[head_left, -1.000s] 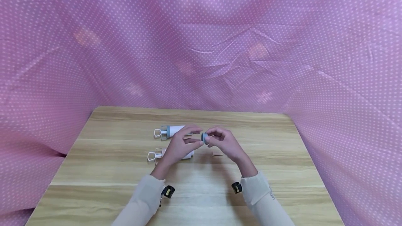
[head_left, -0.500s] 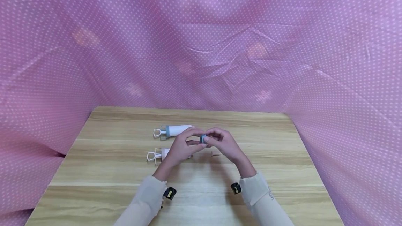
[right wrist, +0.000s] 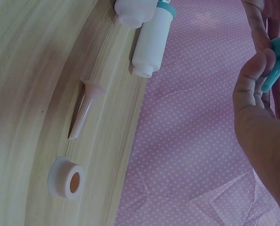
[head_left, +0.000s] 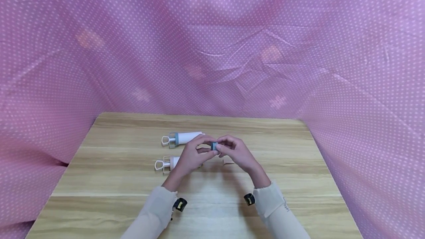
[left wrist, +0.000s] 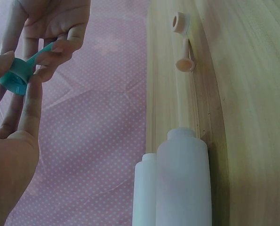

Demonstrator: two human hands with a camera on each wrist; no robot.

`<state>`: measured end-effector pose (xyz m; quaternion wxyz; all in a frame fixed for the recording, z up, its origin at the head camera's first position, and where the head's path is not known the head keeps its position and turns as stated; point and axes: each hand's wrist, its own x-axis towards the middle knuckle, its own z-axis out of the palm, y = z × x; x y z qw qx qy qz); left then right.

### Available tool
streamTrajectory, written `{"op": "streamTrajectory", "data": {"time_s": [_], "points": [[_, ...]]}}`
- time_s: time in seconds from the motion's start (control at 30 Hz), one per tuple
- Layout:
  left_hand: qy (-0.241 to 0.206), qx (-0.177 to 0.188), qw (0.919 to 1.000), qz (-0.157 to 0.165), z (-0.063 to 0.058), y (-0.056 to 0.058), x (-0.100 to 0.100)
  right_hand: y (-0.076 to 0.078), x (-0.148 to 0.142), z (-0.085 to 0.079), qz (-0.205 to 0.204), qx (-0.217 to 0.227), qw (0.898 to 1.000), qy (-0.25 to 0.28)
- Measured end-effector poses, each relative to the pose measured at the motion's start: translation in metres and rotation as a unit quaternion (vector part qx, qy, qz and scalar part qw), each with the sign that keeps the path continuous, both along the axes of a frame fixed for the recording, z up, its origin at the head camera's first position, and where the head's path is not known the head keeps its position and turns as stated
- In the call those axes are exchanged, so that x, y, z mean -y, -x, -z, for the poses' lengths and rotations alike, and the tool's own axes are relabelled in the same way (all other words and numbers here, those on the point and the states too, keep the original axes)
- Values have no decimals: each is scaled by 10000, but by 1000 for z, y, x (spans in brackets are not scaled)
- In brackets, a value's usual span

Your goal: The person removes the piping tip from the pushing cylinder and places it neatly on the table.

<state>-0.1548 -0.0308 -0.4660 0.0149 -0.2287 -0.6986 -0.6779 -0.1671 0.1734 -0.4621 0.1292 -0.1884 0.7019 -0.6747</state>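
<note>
Held up between both hands is a teal ring collar (left wrist: 18, 75) with a slim teal nozzle (left wrist: 42, 52) sticking out of it. My left hand (head_left: 195, 155) pinches the collar between thumb and fingers. From the other side, my right hand (head_left: 239, 154) pinches the nozzle, its fingertips close against the collar in the head view. Below the hands on the table lie a pink tapered nozzle (right wrist: 85, 110) and a pink ring collar (right wrist: 67, 178), apart from each other.
Two white piping syringes lie left of the hands, one with a teal band (head_left: 187, 138), the other with a pale pink band (head_left: 172, 163). Their loop handles point left; the left hand and arm partly cover the nearer one. Pink dotted cloth (head_left: 212, 65) surrounds the wooden table (head_left: 212, 209).
The left hand has moved slightly right, and its spread fingers have closed onto the teal collar. The collar has turned a little and shifted slightly left. The right hand has barely moved.
</note>
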Motion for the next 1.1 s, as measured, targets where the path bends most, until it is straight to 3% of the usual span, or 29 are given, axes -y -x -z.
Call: {"op": "streamTrajectory", "data": {"time_s": [0.43,0.63,0.8,1.1], "points": [[132,-57,9998,-124,0,-1,3,-5,-4,4,-80,268,9995,-125],[139,85,9996,-250,2,0,5,-6,-6,9,-91,298,9995,-97],[76,201,9994,-255,2,0,6,-5,-8,11,12,343,9994,-16],[-67,80,9996,-272,9,1,9,-4,-11,10,382,352,9982,313]]}}
